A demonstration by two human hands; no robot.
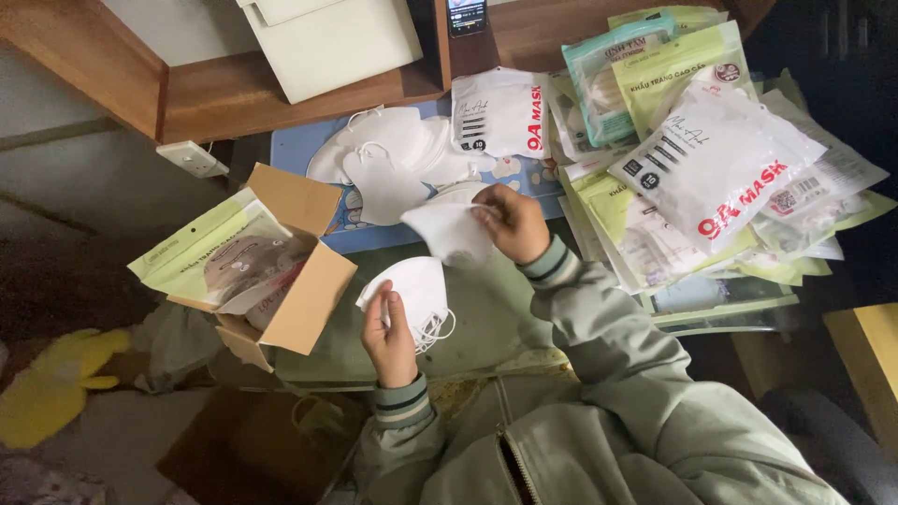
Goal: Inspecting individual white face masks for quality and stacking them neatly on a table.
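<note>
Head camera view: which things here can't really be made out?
- Cardboard box: contents hidden by the green packet lying in it.
- Phone: cut off by the top edge.
- Left hand's mask: its lower part is covered by the grip.
- Yellow object: too dim to identify.

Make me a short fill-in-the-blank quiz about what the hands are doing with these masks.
1. Each hand holds one white ____.
2. The left hand is beside an open ____ box.
3. Loose masks are piled on a ____ mat.
4. The packets lie stacked to the person's ____.

Missing words: mask; cardboard; blue; right
</note>
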